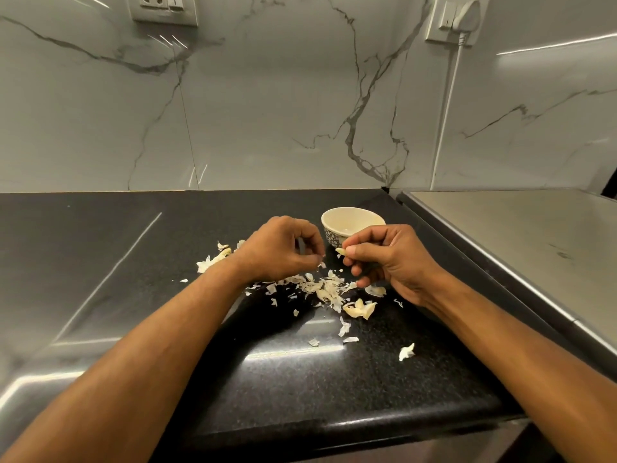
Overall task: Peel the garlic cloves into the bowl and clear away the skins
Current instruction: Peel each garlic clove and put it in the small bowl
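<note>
My right hand (389, 259) pinches a pale garlic clove (340, 251) between thumb and forefinger, just in front of a small cream bowl (350, 218) with a patterned outside. My left hand (283, 250) hovers to the clove's left with curled fingers, pinching a tiny scrap of skin (321, 264) at its fingertips. Below both hands lies a loose scatter of papery garlic skins (325, 290) on the black countertop (283, 379). What lies inside the bowl is hard to make out.
More skins lie behind my left wrist (213, 257), and stray flakes sit nearer me (406, 351). A grey steel surface (521, 235) adjoins the counter on the right. A marble wall rises behind, with a white cable (447, 105) hanging from a plug.
</note>
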Tool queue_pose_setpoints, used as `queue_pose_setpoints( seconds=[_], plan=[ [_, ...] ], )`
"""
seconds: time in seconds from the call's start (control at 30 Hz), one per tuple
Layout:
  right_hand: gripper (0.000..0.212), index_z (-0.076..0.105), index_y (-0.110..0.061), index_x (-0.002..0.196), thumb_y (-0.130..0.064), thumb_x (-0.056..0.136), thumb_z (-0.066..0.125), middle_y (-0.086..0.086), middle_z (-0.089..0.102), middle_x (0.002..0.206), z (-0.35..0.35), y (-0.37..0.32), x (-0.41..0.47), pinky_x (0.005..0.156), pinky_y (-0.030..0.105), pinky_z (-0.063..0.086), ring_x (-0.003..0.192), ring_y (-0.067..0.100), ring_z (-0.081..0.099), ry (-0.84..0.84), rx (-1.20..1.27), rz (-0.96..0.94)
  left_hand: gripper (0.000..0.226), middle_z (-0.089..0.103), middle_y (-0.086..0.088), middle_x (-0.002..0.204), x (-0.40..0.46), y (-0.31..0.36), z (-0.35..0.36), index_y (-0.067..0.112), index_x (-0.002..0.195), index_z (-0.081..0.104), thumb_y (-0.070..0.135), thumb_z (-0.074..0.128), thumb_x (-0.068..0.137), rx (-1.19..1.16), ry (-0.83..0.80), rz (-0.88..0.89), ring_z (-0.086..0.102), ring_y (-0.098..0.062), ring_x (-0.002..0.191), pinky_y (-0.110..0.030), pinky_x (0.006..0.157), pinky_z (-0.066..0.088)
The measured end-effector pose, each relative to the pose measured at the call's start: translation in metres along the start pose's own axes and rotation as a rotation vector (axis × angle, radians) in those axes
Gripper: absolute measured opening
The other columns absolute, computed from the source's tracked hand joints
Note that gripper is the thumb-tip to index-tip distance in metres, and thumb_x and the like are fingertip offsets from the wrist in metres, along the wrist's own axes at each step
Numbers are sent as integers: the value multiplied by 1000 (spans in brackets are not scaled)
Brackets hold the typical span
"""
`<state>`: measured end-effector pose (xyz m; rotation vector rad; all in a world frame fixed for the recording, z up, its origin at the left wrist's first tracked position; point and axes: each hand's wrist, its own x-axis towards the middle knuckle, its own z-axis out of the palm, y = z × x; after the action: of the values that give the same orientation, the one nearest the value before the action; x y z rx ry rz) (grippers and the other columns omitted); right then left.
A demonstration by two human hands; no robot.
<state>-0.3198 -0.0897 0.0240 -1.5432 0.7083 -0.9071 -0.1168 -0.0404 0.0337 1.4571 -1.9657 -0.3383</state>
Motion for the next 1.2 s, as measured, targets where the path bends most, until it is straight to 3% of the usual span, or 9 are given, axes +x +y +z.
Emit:
queue_pose_setpoints(
  seconds=[0.1, 0.23, 0.4, 0.6, 0.9, 1.03, 1.1, 1.2],
  plan=[
    [3, 72, -1, 83, 1, 81, 71, 13, 69, 70, 0, 0, 0, 45, 28, 53, 54, 18, 61, 4, -14, 2, 16, 68, 7, 77, 0, 2, 1, 17, 89, 74, 5, 65, 83, -17, 5, 27, 54, 5, 55, -15, 59, 41],
    [5, 73, -4, 81, 1, 82, 71, 13, 69, 70, 0, 2, 1, 44, 27, 53, 53, 17, 62, 12, -21, -7, 10, 70, 4, 75, 0, 4, 4, 14, 91, 74, 9, 67, 86, -112, 17, 78, 64, -10, 63, -21, 61, 52],
    [5, 73, -3, 81, 1, 82, 71, 14, 70, 71, 1, 2, 1, 44, 27, 52, 54, 18, 62, 2, -21, -18, 6, 69, 11, 75, 0, 7, 8, 16, 90, 74, 18, 72, 85, -87, 45, 144, 64, -2, 65, -14, 61, 48],
    [7, 73, -2, 82, 4, 79, 71, 14, 71, 72, 0, 2, 1, 46, 27, 54, 56, 19, 64, -2, 2, -52, 7, 69, 9, 72, -1, 8, 6, 13, 91, 75, 14, 69, 88, -85, 84, 147, 62, 0, 57, -17, 59, 52],
    [6, 71, -1, 86, -1, 81, 68, 13, 70, 69, 1, 3, 1, 49, 27, 55, 55, 19, 65, -24, -11, -72, 7, 63, 2, 59, 3, 6, 19, 10, 76, 73, 9, 68, 81, -8, 201, 215, 56, -13, 52, -23, 50, 47],
    [8, 70, 3, 89, 0, 83, 65, 13, 69, 69, 1, 2, 0, 51, 26, 57, 55, 18, 65, -36, 45, -56, 15, 62, -1, 59, 2, 9, 22, 7, 72, 69, 20, 63, 76, -145, 185, 200, 53, -7, 52, -19, 51, 44],
    [11, 69, 3, 88, -2, 80, 65, 14, 69, 69, 1, 0, 0, 51, 26, 57, 56, 17, 64, -52, 101, -48, 18, 63, -3, 60, 2, 12, 22, 7, 71, 68, 24, 62, 73, -249, 169, 162, 53, -8, 53, -24, 51, 44],
    [15, 68, 3, 89, -5, 78, 64, 14, 67, 70, 0, -2, -1, 51, 27, 58, 57, 16, 63, -100, 173, -20, 13, 62, -2, 61, 2, 15, 19, 4, 74, 69, 14, 61, 75, -400, 143, 108, 51, -11, 53, -25, 51, 43]
  ],
)
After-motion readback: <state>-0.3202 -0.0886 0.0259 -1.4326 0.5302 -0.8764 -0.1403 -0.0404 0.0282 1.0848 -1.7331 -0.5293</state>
